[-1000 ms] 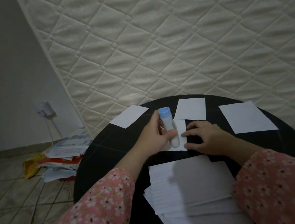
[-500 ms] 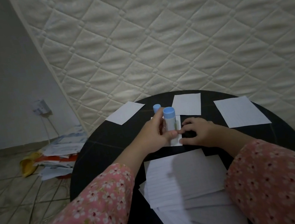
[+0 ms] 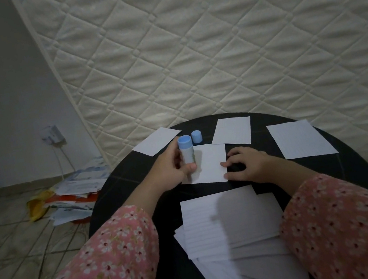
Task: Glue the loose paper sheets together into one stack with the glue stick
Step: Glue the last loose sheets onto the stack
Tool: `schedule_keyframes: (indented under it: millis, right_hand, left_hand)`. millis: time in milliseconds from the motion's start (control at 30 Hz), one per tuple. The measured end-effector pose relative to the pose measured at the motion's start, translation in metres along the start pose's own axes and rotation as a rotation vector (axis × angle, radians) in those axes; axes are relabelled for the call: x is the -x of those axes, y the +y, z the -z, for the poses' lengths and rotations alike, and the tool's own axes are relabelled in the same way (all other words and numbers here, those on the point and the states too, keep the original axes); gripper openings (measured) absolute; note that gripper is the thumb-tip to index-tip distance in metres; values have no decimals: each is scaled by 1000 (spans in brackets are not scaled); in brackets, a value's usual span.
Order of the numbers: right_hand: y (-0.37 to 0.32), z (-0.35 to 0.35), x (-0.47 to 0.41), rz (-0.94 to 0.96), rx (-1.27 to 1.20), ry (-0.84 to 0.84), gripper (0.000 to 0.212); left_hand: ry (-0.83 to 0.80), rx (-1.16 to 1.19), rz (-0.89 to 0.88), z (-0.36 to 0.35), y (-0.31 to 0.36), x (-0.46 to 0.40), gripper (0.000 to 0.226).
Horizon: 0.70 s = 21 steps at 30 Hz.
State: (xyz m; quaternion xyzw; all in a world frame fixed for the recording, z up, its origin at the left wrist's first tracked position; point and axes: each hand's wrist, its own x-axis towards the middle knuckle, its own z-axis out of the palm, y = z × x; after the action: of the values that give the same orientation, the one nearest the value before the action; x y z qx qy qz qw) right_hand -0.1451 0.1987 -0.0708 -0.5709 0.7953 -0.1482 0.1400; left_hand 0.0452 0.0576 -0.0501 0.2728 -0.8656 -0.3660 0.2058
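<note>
**Glue stick held upright at the edge of a small sheet**

While the left hand (image 3: 171, 168) wraps its fingers and thumb around the white glue stick with a blue end (image 3: 186, 150), the stick stands nearly upright, blue end uppermost, at the left edge of a small white rectangular paper sheet (image 3: 209, 164) lying near the middle of the round black table (image 3: 134, 172). Whether the stick's lower tip touches the paper cannot be told, since the hand covers it. At 3 o'clock from that sheet, the right hand (image 3: 249, 164) holds nothing; its fingertips press on the sheet's right edge, with the fingers slightly bent.

Just beyond the stick, at 12 o'clock, a small blue plastic cap (image 3: 196, 136) stands alone on the table. Three more loose white sheets lie flat toward the far rim: one at 11 o'clock (image 3: 156, 141), one at 1 o'clock (image 3: 232, 131) just beside the centre sheet's far corner, and a larger one at 2 o'clock (image 3: 300, 139), well apart from the hands. At 6 o'clock, between the pink floral sleeves (image 3: 98, 275), a fanned pile of lined white papers (image 3: 231, 231) spreads toward the near rim.

Behind the table leans a quilted cream mattress (image 3: 211, 48). On the tiled floor at 9 o'clock sits a heap of mixed papers (image 3: 75, 195) below a wall socket (image 3: 52, 135).
</note>
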Motion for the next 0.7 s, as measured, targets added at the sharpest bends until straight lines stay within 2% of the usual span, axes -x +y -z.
schedule_keyframes:
  millis: [233, 300, 400, 467, 567, 700]
  right_hand:
    - [-1, 4, 1, -3, 14, -32, 46]
    - [-1, 3, 2, 4, 19, -19, 45]
    - [-2, 1, 2, 18, 18, -10, 44]
    - [0, -2, 3, 21, 12, -20, 42]
    - [3, -3, 4, 31, -57, -19, 35]
    - [5, -3, 3, 88, -191, 88, 32]
  left_hand:
    - [52, 31, 30, 4, -6, 0, 55]
    - [201, 278, 92, 5, -9, -3, 50]
    - [548, 799, 199, 15, -9, -12, 34]
    - [707, 933, 238, 21, -9, -19, 41]
    - [731, 735, 271, 17, -9, -21, 55]
    - [553, 505, 233, 3, 1, -28, 53]
